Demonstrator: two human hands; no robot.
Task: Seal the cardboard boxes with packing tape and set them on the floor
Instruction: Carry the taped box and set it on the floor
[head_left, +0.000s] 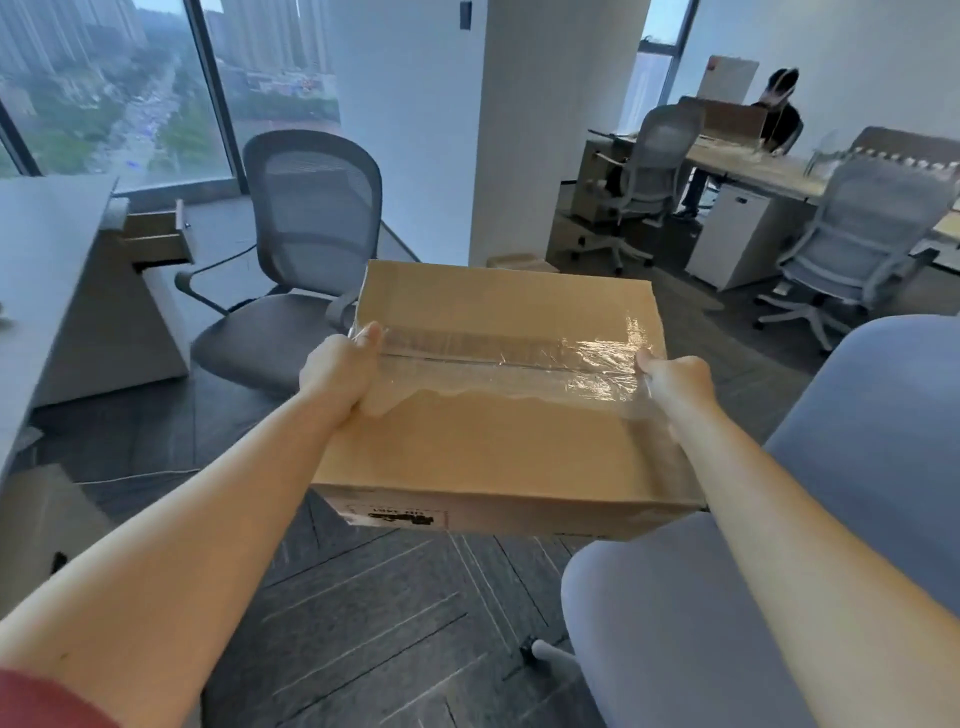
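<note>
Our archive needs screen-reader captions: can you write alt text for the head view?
Both hands, left hand and right hand, hold a taped cardboard box in the air above a dark carpeted floor, between a grey mesh chair and a blue chair.

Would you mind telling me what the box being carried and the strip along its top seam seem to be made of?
Box: matte brown cardboard, judging by its dull folded edges. Strip: clear glossy plastic tape, apparently; it wrinkles and glares near the right hand.

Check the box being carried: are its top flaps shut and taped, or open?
Shut and taped. The cardboard box has clear packing tape running along its closed top seam, between the left hand and right hand.
</note>
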